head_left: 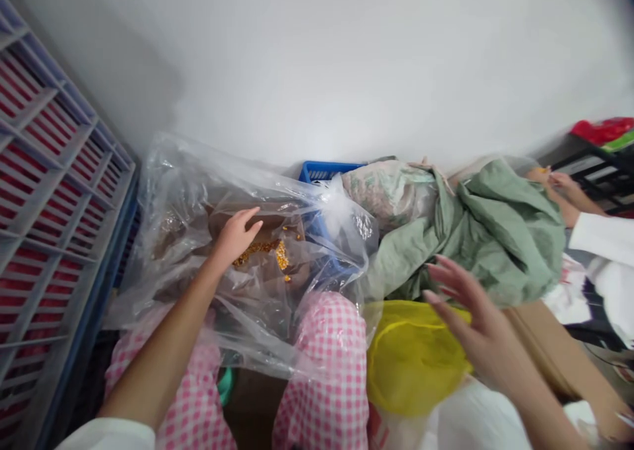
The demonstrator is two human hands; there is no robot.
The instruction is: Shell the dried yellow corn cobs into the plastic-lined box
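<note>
**Fig. 1.** Seated worker, head-cam view, looking down at lap — 2 own hands, well apart, neither clamped on anything.

L hand [235, 237]: 1, fingers loosely curled, at the mouth of 1 transparent plastic bag [317, 318], thin, crinkled, gathered in a twisted bunch at its far side. Hand sits just beside a scatter of dried corn kernels [262, 253], too many to count, small, yellow-orange, lying on a brown sheet [247, 222] inside the bag; can't tell if hand touches them. White cuff [104, 435] at bottom edge.

R hand [470, 311]: 1, raised, fingers spread, holding nothing, above 1 yellow plastic basin [413, 364], round-rimmed, smooth.

Lap: 2 knees in pink gingham fabric [327, 371], under the bag's edge.

Around: 1 blue plastic crate [321, 170], mostly behind the bag; 1 patterned woven sack [389, 192]; 1 sage-green cloth sack [510, 232], soft, heavily creased; 1 tall grey lattice crate stack [54, 172] w/ red inside, at left; 1 cardboard sheet [545, 337], lower right.

Co-worker, far right: 1 hand [559, 182], white sleeve [601, 238], a yellow speck at the fingertips, beside 1 black rack [601, 172] topped by a red bag [601, 131].
</note>
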